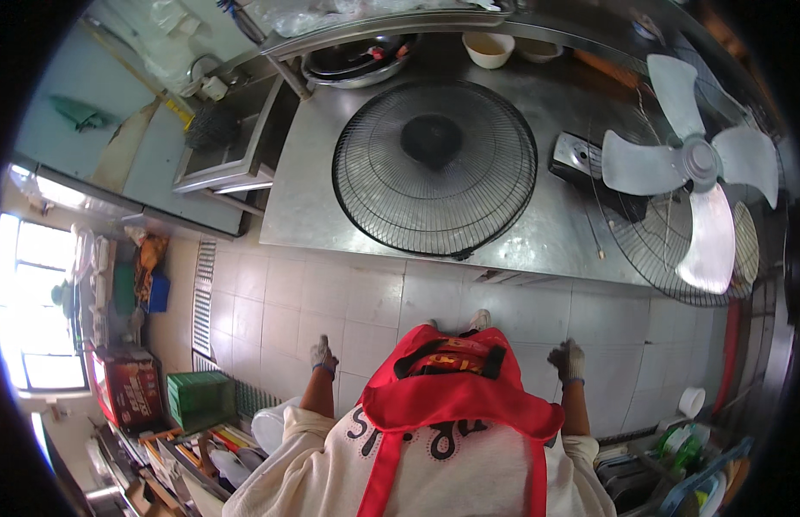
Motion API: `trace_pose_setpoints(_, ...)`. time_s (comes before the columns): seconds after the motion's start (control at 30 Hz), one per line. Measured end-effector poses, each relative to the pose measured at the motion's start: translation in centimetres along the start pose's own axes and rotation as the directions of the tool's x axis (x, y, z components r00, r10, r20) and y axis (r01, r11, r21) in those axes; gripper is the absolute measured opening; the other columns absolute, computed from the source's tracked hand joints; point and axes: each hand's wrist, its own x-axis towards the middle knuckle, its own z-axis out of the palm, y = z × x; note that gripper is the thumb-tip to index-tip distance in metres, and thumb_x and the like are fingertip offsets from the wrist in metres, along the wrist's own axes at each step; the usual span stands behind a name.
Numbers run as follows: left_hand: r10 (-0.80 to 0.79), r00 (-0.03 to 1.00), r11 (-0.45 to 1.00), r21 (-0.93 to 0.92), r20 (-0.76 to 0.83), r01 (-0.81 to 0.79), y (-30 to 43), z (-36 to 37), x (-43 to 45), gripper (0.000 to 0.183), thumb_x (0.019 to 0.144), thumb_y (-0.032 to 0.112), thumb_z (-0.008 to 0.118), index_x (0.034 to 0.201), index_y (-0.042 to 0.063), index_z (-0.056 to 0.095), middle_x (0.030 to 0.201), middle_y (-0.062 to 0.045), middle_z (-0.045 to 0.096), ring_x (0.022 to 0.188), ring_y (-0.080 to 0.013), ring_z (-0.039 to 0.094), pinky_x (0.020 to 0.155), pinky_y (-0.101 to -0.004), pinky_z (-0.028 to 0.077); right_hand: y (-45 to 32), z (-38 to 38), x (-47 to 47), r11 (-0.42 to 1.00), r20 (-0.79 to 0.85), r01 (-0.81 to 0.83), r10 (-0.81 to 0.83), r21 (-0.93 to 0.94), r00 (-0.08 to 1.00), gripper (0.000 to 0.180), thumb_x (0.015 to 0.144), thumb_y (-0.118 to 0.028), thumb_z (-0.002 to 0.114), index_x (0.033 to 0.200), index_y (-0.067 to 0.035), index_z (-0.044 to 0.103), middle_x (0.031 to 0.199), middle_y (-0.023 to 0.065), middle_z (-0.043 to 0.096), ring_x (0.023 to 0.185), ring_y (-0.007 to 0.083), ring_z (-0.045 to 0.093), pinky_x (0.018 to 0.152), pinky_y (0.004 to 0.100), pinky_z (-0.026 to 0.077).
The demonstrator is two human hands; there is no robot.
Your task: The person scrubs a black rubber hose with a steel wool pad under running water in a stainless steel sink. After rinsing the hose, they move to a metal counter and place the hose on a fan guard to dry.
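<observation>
Both my hands, in work gloves, hang low beside the red apron (464, 407). At my left side, my left hand (323, 357) is away from every object; its fingers look partly curled. My right hand (568, 362) hangs at the other side, fingers bent, touching nothing that I can see. In front of me a round black wire fan guard (435, 200) lies on the stainless steel table (303, 213). To its right stands a fan with pale blades (700, 158), its front uncovered, with another wire guard (655, 258) behind and below the blades.
A black and silver device (577, 155) lies between guard and blades. Bowls (488, 52) and metal basins (355, 74) stand at the table's back. A steel sink (245, 148) is at left. Behind me are a green crate (198, 400), a white bucket (271, 426) and a rack (632, 465).
</observation>
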Motion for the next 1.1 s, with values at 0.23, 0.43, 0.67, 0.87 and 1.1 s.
trace_pose_setpoints(0.23, 0.06, 0.986, 0.81, -0.585, 0.154, 0.042, 15.7, -1.9, 0.8, 0.048, 0.08, 0.043, 0.06, 0.098, 0.002, 0.043, 0.074, -0.008, 0.044, 0.049, -0.0149, 0.042, 0.041, -0.0274, 0.039, -9.1, -3.5, 0.0, -0.351, 0.563, -0.44, 0.499, 0.827, 0.659, 0.027, 0.084, -0.024, 0.05, 0.095, 0.002, 0.048, 0.076, 0.0152, 0.06, 0.059, 0.026, 0.06, 0.052, 0.0335, 0.051)
trace_pose_setpoints(0.43, 0.022, 0.977, 0.931, -0.36, 0.212, 0.057, 13.2, -1.9, 2.3, 0.045, 0.08, 0.045, 0.059, 0.091, 0.004, 0.046, 0.071, -0.008, 0.045, 0.049, -0.0164, 0.042, 0.041, -0.0283, 0.039, -10.5, 9.1, -16.8, 0.281, 0.549, -0.739, 0.522, 0.612, 0.653, 0.038, 0.064, -0.021, 0.074, 0.087, -0.005, 0.048, 0.072, 0.0106, 0.062, 0.064, 0.0241, 0.062, 0.059, 0.0338, 0.051)
trace_pose_setpoints(0.67, -0.245, 0.961, 0.968, -0.015, 0.128, 0.249, 1.6, -1.9, 6.2, 0.059, 0.079, 0.05, 0.054, 0.101, -0.005, 0.055, 0.09, -0.02, 0.059, 0.075, -0.0322, 0.062, 0.058, -0.0409, 0.051, -14.0, 19.4, -32.6, -0.723, 0.837, -0.422, 0.477, 0.546, 0.268, 0.026, 0.086, -0.034, 0.048, 0.102, -0.015, 0.051, 0.088, 0.0049, 0.054, 0.075, 0.0254, 0.056, 0.051, 0.04, 0.046)
trace_pose_setpoints(0.87, -0.144, 0.979, 0.983, 0.139, 0.144, 0.124, 6.7, 1.7, 3.3, 0.063, 0.077, 0.055, 0.052, 0.101, -0.003, 0.058, 0.098, -0.023, 0.059, 0.082, -0.034, 0.062, 0.075, -0.0414, 0.048, -11.2, 17.5, -34.1, -0.912, 0.894, -0.081, 0.373, 0.403, 0.249, 0.035, 0.084, -0.04, 0.049, 0.103, -0.011, 0.049, 0.082, 0.0078, 0.053, 0.069, 0.0253, 0.055, 0.048, 0.0376, 0.043)
trace_pose_setpoints(1.1, 0.342, 0.912, 0.909, 0.168, 0.227, -0.382, 17.7, 14.2, -2.1, 0.061, 0.079, 0.056, 0.045, 0.099, 0.0, 0.059, 0.077, -0.017, 0.062, 0.065, -0.0294, 0.061, 0.063, -0.0394, 0.047, -4.9, 12.9, -33.2, -0.817, 0.809, -0.073, 0.547, 0.572, 0.217, 0.031, 0.086, -0.037, 0.045, 0.093, -0.007, 0.046, 0.072, 0.0099, 0.048, 0.059, 0.0262, 0.051, 0.044, 0.0362, 0.042)
